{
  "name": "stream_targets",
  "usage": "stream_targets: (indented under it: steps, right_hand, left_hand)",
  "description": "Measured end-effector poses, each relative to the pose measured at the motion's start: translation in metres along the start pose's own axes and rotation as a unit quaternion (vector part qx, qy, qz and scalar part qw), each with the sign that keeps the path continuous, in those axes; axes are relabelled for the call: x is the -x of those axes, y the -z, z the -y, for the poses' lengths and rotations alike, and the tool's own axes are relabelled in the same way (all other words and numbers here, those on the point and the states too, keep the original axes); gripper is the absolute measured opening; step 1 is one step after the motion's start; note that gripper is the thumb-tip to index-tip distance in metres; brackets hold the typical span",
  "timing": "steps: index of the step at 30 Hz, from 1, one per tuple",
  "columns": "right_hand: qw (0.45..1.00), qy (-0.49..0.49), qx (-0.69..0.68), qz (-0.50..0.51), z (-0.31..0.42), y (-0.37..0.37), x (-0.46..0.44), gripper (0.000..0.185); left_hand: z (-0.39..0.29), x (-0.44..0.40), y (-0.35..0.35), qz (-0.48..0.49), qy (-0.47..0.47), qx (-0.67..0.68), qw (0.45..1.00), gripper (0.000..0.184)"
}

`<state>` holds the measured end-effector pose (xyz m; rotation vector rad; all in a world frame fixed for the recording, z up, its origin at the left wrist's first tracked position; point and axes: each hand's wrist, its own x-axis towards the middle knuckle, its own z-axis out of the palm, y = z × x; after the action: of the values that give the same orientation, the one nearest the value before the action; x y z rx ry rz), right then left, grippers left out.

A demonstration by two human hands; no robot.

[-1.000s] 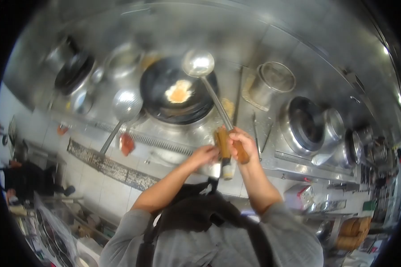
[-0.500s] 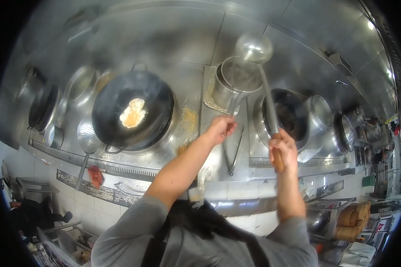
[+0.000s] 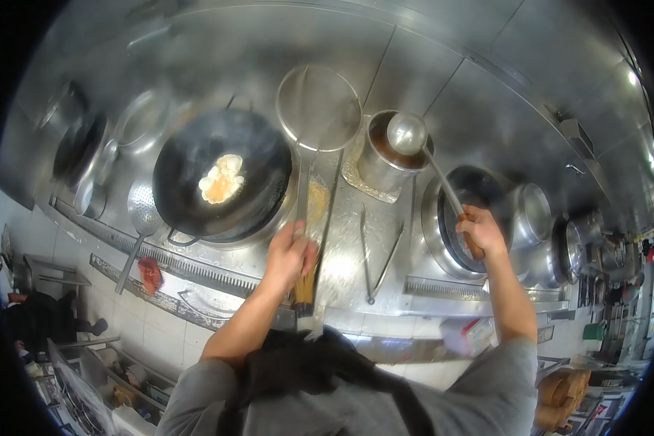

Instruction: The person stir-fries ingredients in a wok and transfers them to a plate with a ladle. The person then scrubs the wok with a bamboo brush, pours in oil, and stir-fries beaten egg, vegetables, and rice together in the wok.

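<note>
My left hand (image 3: 291, 254) is closed round the handle of a round mesh strainer (image 3: 319, 107), which is raised between the wok and the metal pot. The wooden handle of a long ladle (image 3: 447, 178) is in my right hand (image 3: 482, 231). The ladle's bowl is over the mouth of the metal pot (image 3: 389, 168), which holds brown liquid. To the left, a black wok (image 3: 182, 196) sits on the stove with an egg (image 3: 221, 179), white and orange, in it.
Tongs (image 3: 371, 280) lie open on the steel counter (image 3: 341, 272). A perforated skimmer (image 3: 144, 211) and a red cloth (image 3: 150, 275) are at the left. Another dark wok (image 3: 450, 218) stands near my right hand. A person in dark clothes (image 3: 43, 320) is at the far left.
My left hand has lifted the strainer off the pot and moved it left. The ladle's bowl has come down over the pot's mouth, and my right hand has shifted slightly right.
</note>
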<state>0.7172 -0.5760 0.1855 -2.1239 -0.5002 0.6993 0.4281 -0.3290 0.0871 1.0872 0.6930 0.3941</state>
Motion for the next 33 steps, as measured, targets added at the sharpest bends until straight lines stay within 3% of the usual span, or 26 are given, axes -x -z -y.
stream_targets:
  steps: [5,11,14,17,19,21,23,29,33]
  right_hand:
    - [0.996,-0.021,0.077,0.031,-0.001,0.000,-0.024,0.035]
    - [0.986,0.032,0.163,0.006,0.003,0.000,-0.035,0.025]
    - [0.990,-0.025,0.124,0.055,0.008,0.005,-0.034,0.039]
    - [0.998,-0.024,0.037,0.042,0.012,0.005,-0.019,0.039]
    - [0.992,-0.044,-0.120,0.004,0.004,0.007,-0.005,0.041]
    - [0.990,-0.050,-0.130,-0.016,0.007,0.005,0.016,0.045]
    - [0.973,-0.015,-0.227,-0.046,0.001,0.006,0.027,0.050]
    - [0.970,0.027,-0.233,-0.060,0.008,0.009,0.061,0.058]
    - [0.968,0.046,-0.243,-0.040,0.029,-0.013,0.086,0.057]
  left_hand:
    - [0.004,0.009,0.006,-0.007,0.010,0.020,1.000,0.032]
    - [0.011,0.010,0.003,-0.020,-0.002,0.025,0.999,0.039]
    - [0.015,0.008,0.001,-0.023,0.000,0.022,0.999,0.037]
    - [0.014,0.005,0.000,-0.025,-0.006,0.003,1.000,0.037]
    - [0.009,0.004,-0.004,-0.016,-0.004,-0.025,1.000,0.037]
    - [0.007,0.001,-0.009,-0.011,-0.001,-0.027,1.000,0.038]
    - [0.005,-0.005,-0.015,-0.002,0.002,-0.027,1.000,0.038]
    - [0.014,-0.043,-0.049,0.089,0.007,-0.057,0.994,0.042]
    - [0.044,-0.079,-0.083,0.149,0.066,0.031,0.986,0.044]
